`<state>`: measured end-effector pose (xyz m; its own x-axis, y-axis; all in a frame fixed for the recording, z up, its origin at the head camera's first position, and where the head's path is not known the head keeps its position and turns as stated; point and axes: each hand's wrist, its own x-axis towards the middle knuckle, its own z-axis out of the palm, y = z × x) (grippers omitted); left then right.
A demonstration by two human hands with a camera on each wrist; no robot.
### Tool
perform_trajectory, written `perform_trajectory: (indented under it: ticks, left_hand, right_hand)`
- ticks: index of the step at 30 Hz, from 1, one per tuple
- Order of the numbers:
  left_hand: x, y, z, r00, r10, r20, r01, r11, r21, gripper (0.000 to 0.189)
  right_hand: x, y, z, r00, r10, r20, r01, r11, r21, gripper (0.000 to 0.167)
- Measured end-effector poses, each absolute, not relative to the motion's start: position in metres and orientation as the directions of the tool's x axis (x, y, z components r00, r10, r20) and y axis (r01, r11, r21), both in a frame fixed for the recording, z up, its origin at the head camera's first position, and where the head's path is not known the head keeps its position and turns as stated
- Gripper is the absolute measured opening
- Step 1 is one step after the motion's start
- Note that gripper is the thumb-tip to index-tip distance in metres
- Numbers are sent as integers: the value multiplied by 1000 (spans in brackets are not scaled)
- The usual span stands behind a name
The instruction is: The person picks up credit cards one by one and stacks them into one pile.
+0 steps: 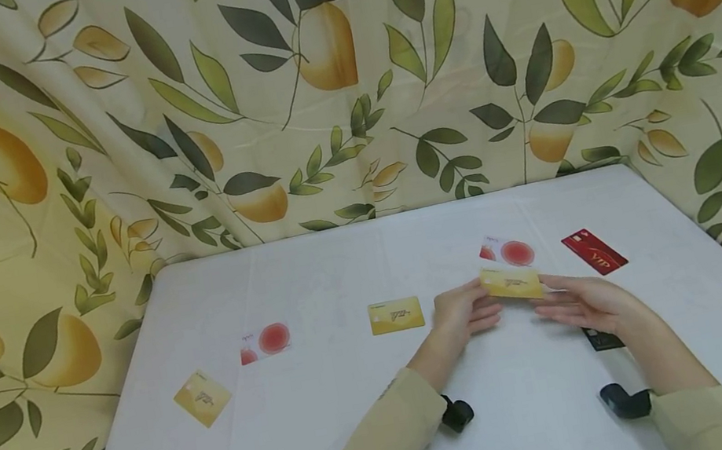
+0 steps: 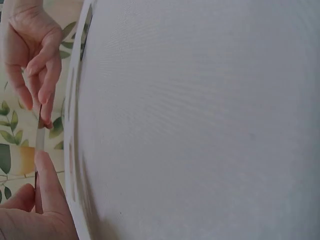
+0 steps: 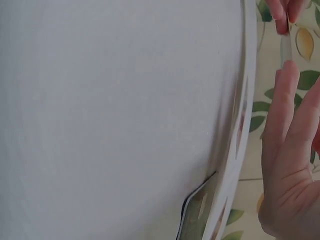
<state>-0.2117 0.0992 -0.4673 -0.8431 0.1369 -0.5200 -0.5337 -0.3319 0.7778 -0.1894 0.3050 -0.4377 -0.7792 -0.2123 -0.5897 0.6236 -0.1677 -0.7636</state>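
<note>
A gold plastic card (image 1: pixel 511 284) is held up above the table between two hands. Its left end is pinched by my left hand (image 1: pixel 455 317), while the fingertips of my right hand (image 1: pixel 593 305) hold the right end. Seen nearly edge-on, the card (image 2: pixel 40 132) spans the gap between both hands in the left wrist view. Just behind it on the table lies a white card with red circles (image 1: pixel 516 253). A black card (image 1: pixel 602 338) lies partly hidden under my right wrist.
On the white table (image 1: pixel 338 428) lie a red VIP card (image 1: pixel 595 251) at right, another gold card (image 1: pixel 395 315) left of my left hand, a second white-and-red card (image 1: pixel 266 342) and a tilted gold card (image 1: pixel 203 399) farther left. A fruit-patterned curtain (image 1: pixel 347 140) hangs behind.
</note>
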Motion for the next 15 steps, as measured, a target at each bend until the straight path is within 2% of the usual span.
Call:
perform_trajectory:
  ticks: [2,5,15]
  left_hand:
    - [-211,95,-469,-851,131,-508,-521,-333,786,29]
    - [-210,88,-469,-854,126,-504,-515,-344,785,29]
    - [-209,60,-468,-860,81,-504,-496,-367,787,31]
  right_hand:
    - [-190,299,-438,-784,-204,-586,616,-142,-775,75]
    - [-191,290,-438,-792,-192,-579,606,-130,-785,77]
    - [-191,256,-438,-804,-159,-573,593,-136,-794,69]
